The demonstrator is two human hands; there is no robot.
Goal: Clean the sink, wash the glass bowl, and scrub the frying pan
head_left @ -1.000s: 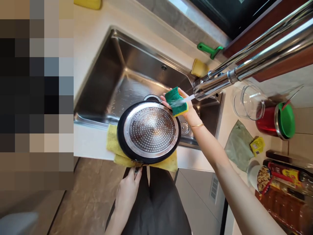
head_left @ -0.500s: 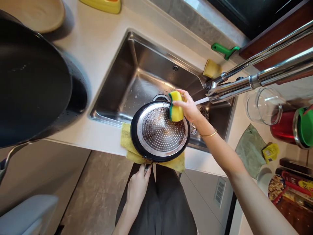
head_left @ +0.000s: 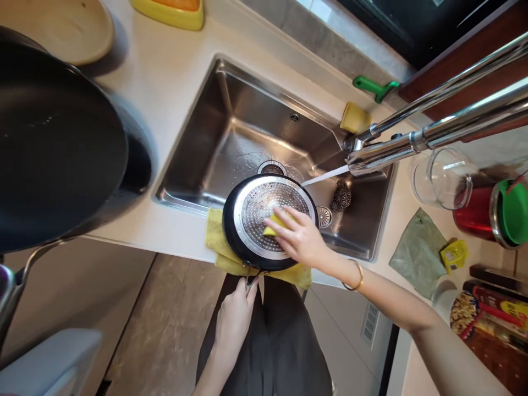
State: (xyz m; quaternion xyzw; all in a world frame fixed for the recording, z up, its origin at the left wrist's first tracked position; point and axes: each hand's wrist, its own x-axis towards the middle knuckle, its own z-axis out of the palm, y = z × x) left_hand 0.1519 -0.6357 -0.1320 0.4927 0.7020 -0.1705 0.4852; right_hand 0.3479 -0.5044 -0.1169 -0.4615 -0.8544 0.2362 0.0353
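Observation:
A black frying pan [head_left: 231, 220] is turned bottom up at the front edge of the sink [head_left: 231, 93], its dotted metal base facing me. My left hand [head_left: 235, 313] is closed around the pan's handle, below the counter edge. My right hand [head_left: 303, 239] presses a yellow sponge [head_left: 274, 224] against the base; the fingers cover most of it. Under the pan, a yellow cloth [head_left: 214, 231] lies over the counter edge. Water streams from the chrome faucet [head_left: 383, 154] toward the pan's far rim.
A large black wok [head_left: 58, 148] stands on the left of the counter. In the sink lies a steel scrubber [head_left: 341, 195]. Behind the faucet are another sponge [head_left: 355, 117] and a green scraper [head_left: 375, 87]. Right of the sink are a glass container [head_left: 447, 179] and a grey-green cloth [head_left: 418, 253].
My right hand has moved the sponge from the pan's upper right rim down and left onto the middle of the base. The faucet's stream now shows more fully. My left hand keeps its hold.

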